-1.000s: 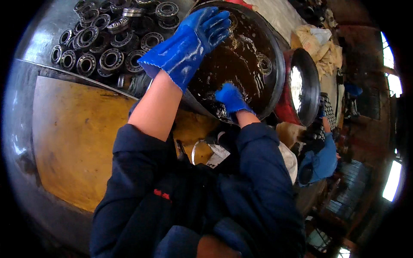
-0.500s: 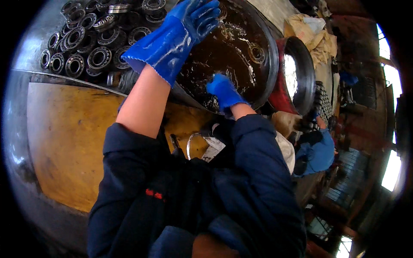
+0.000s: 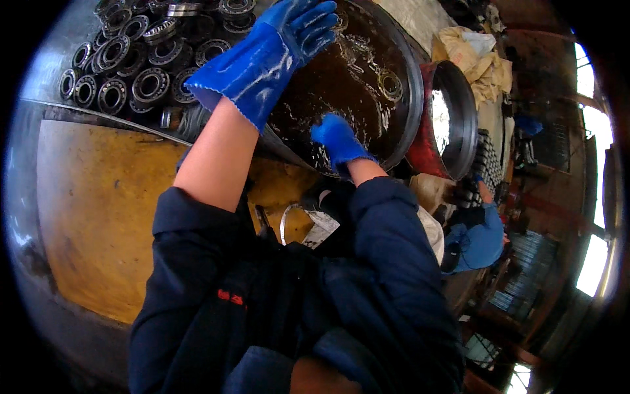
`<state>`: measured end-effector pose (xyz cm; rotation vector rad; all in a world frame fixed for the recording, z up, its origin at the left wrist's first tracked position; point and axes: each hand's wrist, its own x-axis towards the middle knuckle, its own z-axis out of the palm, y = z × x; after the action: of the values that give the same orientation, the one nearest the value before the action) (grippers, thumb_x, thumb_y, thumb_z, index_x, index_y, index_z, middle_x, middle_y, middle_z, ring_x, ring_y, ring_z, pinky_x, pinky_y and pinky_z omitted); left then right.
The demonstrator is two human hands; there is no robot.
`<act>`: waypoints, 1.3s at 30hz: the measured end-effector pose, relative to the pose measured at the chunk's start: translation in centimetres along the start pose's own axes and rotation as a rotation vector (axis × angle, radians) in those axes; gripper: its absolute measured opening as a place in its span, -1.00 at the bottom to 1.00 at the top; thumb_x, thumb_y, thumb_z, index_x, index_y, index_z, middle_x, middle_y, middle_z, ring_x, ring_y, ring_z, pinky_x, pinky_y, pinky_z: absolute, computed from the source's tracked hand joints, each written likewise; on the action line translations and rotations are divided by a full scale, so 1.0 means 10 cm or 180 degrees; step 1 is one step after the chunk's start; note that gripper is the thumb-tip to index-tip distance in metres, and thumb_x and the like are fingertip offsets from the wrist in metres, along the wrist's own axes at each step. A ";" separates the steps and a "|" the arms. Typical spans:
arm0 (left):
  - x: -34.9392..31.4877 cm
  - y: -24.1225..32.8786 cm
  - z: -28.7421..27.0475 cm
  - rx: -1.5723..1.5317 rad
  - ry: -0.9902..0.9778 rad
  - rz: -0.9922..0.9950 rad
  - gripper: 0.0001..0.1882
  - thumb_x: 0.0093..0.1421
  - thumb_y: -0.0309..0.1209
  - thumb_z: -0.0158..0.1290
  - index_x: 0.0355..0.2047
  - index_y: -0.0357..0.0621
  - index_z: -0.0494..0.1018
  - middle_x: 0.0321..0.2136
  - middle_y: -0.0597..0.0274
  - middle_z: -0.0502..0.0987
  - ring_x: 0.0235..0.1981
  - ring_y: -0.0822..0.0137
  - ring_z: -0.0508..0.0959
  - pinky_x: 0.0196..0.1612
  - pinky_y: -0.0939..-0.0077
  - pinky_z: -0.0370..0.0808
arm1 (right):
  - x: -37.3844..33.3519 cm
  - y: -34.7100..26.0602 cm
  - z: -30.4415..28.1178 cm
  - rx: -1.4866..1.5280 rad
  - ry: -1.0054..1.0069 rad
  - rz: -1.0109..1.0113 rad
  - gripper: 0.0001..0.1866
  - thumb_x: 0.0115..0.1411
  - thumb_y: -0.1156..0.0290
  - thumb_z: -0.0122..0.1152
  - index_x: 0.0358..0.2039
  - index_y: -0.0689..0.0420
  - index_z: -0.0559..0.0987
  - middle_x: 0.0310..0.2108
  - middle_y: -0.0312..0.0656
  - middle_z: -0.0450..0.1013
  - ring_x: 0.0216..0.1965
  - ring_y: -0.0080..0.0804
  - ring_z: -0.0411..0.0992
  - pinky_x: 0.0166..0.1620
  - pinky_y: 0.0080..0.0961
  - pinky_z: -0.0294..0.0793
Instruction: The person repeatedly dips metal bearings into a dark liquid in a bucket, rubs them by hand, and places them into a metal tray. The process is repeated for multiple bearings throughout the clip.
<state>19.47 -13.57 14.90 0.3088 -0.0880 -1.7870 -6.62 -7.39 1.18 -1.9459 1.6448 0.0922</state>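
Both my hands wear blue rubber gloves above a round tub (image 3: 412,98) of dark brown liquid. My left hand (image 3: 292,36) reaches over the tub's far left side, its fingers stretched out and nothing seen in them. Low in the tub, near its close edge, my right hand (image 3: 338,139) is curled closed at the liquid's surface. Whatever its fingers hold, if anything, is hidden. A bearing ring (image 3: 390,85) shows in the liquid to the right, and part of another ring (image 3: 341,20) lies beside my left fingertips.
Several steel bearings (image 3: 151,85) are piled on the metal table at the far left. A yellow-brown board (image 3: 105,210) lies nearer. Right of the tub stands a red drum (image 3: 423,148), with crumpled brown paper (image 3: 489,72) behind it. A co-worker in blue (image 3: 476,243) bends over at the right.
My right hand has shifted slightly left in the liquid. My left hand stays almost in place. The whole view has moved a little, and the co-worker has shifted slightly.
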 end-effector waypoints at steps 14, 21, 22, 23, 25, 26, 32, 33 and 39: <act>-0.05 0.03 0.31 0.0196 0.0742 0.0006 -0.57 0.51 -0.18 -0.21 0.24 -0.05 0.42 0.21 0.09 0.52 0.19 0.03 0.53 0.28 0.10 0.47 | 0.08 0.14 0.03 -0.0068 -0.0163 0.0293 -0.59 0.08 0.16 0.32 -0.08 0.07 0.69 -0.10 0.11 0.61 -0.06 0.13 0.59 0.03 -0.05 0.57; -0.09 0.09 0.19 0.0374 0.0500 0.0204 -0.55 0.50 -0.17 -0.20 0.25 -0.09 0.41 0.21 0.06 0.51 0.19 0.02 0.54 0.28 0.11 0.48 | 0.10 -0.55 -0.10 -0.3038 -0.1212 -0.0932 -0.67 0.08 0.19 0.32 -0.16 0.05 0.73 -0.17 0.05 0.63 -0.06 0.02 0.61 -0.04 -0.11 0.60; -0.12 0.12 0.14 0.0386 0.0566 0.0212 -0.55 0.50 -0.17 -0.20 0.26 -0.08 0.40 0.21 0.07 0.52 0.19 0.02 0.54 0.28 0.11 0.47 | 0.06 -0.49 -0.07 -0.2496 -0.0808 -0.0856 -0.64 0.05 0.15 0.35 -0.19 0.07 0.73 -0.18 0.06 0.64 -0.06 0.01 0.61 -0.03 -0.11 0.59; -0.13 0.15 0.14 0.0396 0.0597 0.0208 -0.55 0.50 -0.17 -0.19 0.26 -0.08 0.39 0.20 0.07 0.52 0.19 0.03 0.54 0.28 0.11 0.47 | 0.03 -0.42 -0.07 -0.1958 -0.0388 -0.0749 -0.61 0.01 0.11 0.39 -0.21 0.09 0.74 -0.19 0.07 0.64 -0.06 -0.01 0.62 -0.02 -0.12 0.58; -0.09 0.10 0.16 0.0548 0.0327 0.0220 -0.55 0.50 -0.16 -0.18 0.27 -0.07 0.38 0.20 0.07 0.52 0.18 0.04 0.54 0.27 0.12 0.48 | 0.08 -0.14 -0.07 -0.1101 -0.0391 -0.0062 -0.57 0.01 0.10 0.39 -0.17 0.08 0.73 -0.16 0.08 0.63 -0.05 0.00 0.61 -0.01 -0.11 0.58; -0.10 0.09 0.20 0.0709 0.0131 0.0253 -0.54 0.49 -0.16 -0.17 0.27 -0.07 0.37 0.20 0.07 0.53 0.16 0.06 0.55 0.25 0.12 0.49 | 0.10 -0.11 -0.07 -0.0201 -0.0445 0.0560 -0.54 0.00 0.09 0.40 -0.12 0.07 0.71 -0.13 0.08 0.63 -0.04 0.00 0.60 0.00 -0.11 0.57; -0.40 -0.21 0.23 0.2523 0.0158 0.0391 -0.39 0.38 -0.04 0.06 0.32 -0.11 0.33 0.20 0.04 0.51 0.16 0.10 0.55 0.22 0.25 0.46 | 0.03 -0.62 -0.05 -0.2540 -0.0950 -0.0469 -0.50 0.09 0.12 0.34 0.01 0.09 0.65 -0.11 0.11 0.61 -0.04 0.08 0.58 0.03 -0.06 0.57; -0.48 -0.42 0.27 0.3213 0.0032 0.0637 -0.35 0.35 -0.05 0.13 0.32 -0.12 0.33 0.20 0.04 0.52 0.17 0.10 0.54 0.24 0.25 0.43 | 0.00 -0.46 -0.12 -0.2524 -0.0864 -0.0394 -0.50 0.09 0.12 0.34 0.01 0.09 0.65 -0.11 0.11 0.61 -0.04 0.08 0.58 0.03 -0.06 0.57; -0.76 -1.17 -0.69 0.6034 0.0621 0.1729 -0.30 0.19 -0.06 0.25 0.27 -0.11 0.40 0.22 -0.11 0.46 0.28 -0.09 0.42 0.34 0.14 0.34 | -0.19 -0.23 -0.12 -0.1435 -0.0316 -0.0731 -0.59 0.20 0.17 0.26 0.04 0.02 0.65 0.02 0.00 0.58 0.06 0.03 0.54 0.11 -0.10 0.52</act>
<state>11.78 -2.73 6.88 1.5631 -1.5647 -0.6102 -5.34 -6.11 3.88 -2.4066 1.4100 0.4983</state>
